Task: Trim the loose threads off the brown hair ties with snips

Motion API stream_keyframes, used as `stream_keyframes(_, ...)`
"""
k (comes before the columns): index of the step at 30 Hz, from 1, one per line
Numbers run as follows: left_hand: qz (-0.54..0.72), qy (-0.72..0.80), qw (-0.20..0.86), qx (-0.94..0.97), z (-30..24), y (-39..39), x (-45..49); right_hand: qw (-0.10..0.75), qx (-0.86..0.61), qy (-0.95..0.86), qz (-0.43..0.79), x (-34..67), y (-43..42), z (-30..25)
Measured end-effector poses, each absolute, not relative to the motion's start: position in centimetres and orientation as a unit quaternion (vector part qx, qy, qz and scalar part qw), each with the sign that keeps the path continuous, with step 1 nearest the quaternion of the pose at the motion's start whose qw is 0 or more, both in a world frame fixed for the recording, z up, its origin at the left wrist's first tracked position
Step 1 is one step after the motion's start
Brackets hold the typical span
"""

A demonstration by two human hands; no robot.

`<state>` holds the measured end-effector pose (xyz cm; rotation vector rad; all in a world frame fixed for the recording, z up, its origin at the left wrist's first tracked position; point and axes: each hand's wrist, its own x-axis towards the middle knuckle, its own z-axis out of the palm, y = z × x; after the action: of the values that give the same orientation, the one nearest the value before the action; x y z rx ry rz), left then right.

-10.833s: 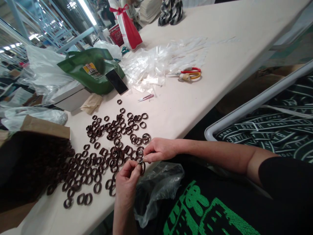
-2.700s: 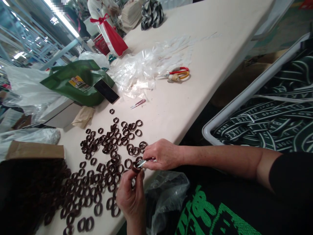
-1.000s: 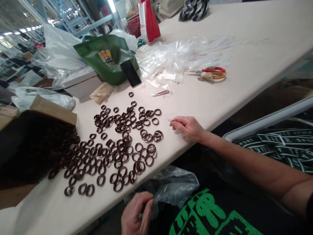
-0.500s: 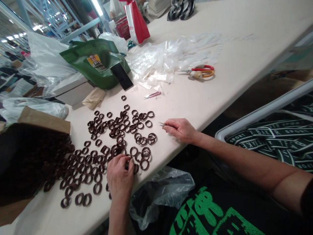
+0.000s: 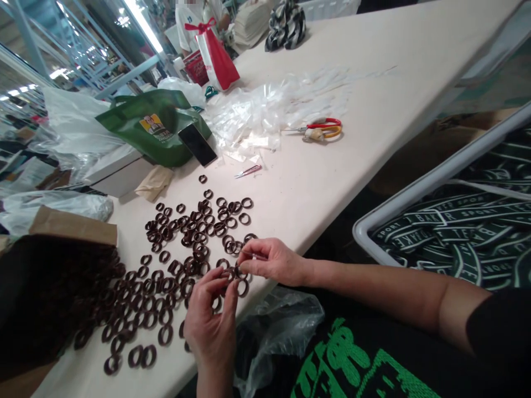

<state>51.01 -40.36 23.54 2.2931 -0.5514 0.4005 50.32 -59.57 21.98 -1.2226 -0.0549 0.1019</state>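
My left hand [image 5: 212,312] is closed in a pinch on a small dark brown fabric-like ring [image 5: 231,272], just above the front edge of the table. Close beside it, my right hand [image 5: 274,261] is closed around slim thread snips [image 5: 260,256]; their tips meet the ring and are mostly hidden by the fingers. Many similar brown rings [image 5: 149,303] lie loose around and left of my hands. More spill from an open cardboard box [image 5: 74,225] at the left.
Pink snips [image 5: 249,171] and red-and-yellow-handled scissors [image 5: 321,130] lie farther back. Behind the rings are a phone [image 5: 197,145], a green bag [image 5: 145,124] and clear plastic bags [image 5: 265,105]. A white-rimmed bin [image 5: 360,226] of printed straps stands right; a plastic bag [image 5: 286,318] hangs below the edge.
My right hand has moved left and down to meet my left hand. The left hand has lifted a ring from among the others. The view has shifted slightly.
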Motion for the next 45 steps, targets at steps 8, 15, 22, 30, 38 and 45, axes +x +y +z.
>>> stream_keyframes(8,0.154,-0.221,0.363,0.892,24.1,-41.6,49.1,0.838,-0.524,-0.008,0.154,50.5,-58.1,22.2)
stream_keyframes(15,-0.040,0.049,0.639,0.766,22.9,-41.6,48.0,0.850,-0.510,0.011,0.132,50.5,-58.5,22.1)
stream_keyframes(22,-0.079,0.110,0.723,0.678,22.2,-42.6,48.2,0.849,-0.516,-0.004,0.114,50.3,-58.3,21.8)
stream_keyframes(30,-0.043,0.128,0.709,0.692,22.4,-42.2,48.4,0.693,-0.715,-0.082,0.033,50.0,-62.4,21.8)
stream_keyframes(38,-0.024,0.099,0.681,0.725,22.0,-42.1,48.3,0.497,-0.853,-0.157,-0.019,48.6,-62.5,22.2)
stream_keyframes(45,0.003,0.092,0.646,0.757,21.8,-42.2,48.4,0.420,-0.889,-0.172,-0.065,48.3,-62.0,22.3)
